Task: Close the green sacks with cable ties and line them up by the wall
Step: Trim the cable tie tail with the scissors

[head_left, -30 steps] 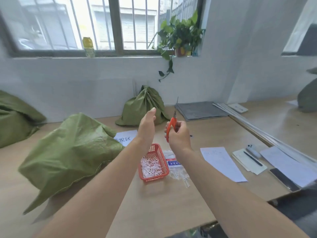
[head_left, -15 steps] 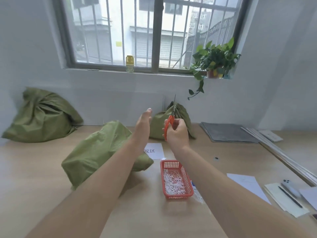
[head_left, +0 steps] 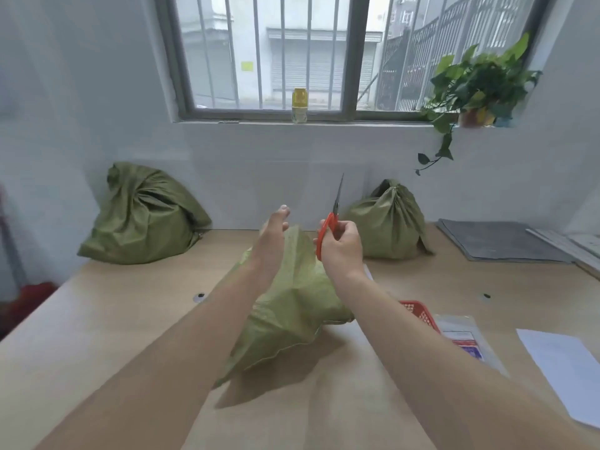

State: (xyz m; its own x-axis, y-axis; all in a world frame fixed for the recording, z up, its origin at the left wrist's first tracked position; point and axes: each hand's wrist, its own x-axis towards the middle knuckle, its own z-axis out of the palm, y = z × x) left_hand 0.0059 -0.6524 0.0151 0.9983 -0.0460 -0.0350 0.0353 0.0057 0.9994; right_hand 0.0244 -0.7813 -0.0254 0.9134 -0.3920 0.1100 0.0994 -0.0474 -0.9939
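Sacks: 3, all green woven fabric, on the desk (head_left: 113, 319). The left sack (head_left: 143, 216) at 10 o'clock and the right sack (head_left: 389, 228) at 1 o'clock stand against the wall, necks gathered. The centre sack (head_left: 292, 306) lies creased at mid-desk, apart from the wall, hemmed edge toward 6 o'clock.

Hands: 2. The left hand (head_left: 272, 232) is open, fingers straight, over the centre sack. The right hand (head_left: 344, 245) grips one pair of scissors (head_left: 328, 228), red handles, blades pointing to 12 o'clock.

Baskets: 1, red basket (head_left: 418, 315) at 4 o'clock, partly hidden by the right forearm.

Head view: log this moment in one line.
left hand open near untied sack | right hand grips scissors | tied sack by wall
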